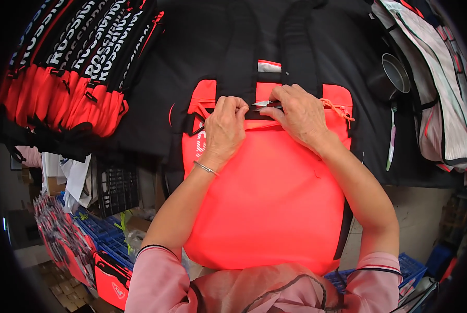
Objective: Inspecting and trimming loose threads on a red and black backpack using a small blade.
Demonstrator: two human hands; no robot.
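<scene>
A bright red-orange backpack (265, 198) lies flat in front of me, its lower end against my body and its black shoulder straps (242, 44) stretching away over the table. At its top seam my right hand (302, 117) is closed around small metal thread snips (260, 105), whose blades point left. The fingers of my left hand (224, 125) are pinched together just left of the blade tips; what they hold is too small to make out. An orange cord (339, 109) sits by the bag's top right corner.
Several red and black bags (82, 78) are stacked at the far left of the black-covered table (186, 31). To the right are a dark metal cup (395, 74), a toothbrush (392, 138) and grey bags (442, 88). Blue crates (106, 235) stand below at left.
</scene>
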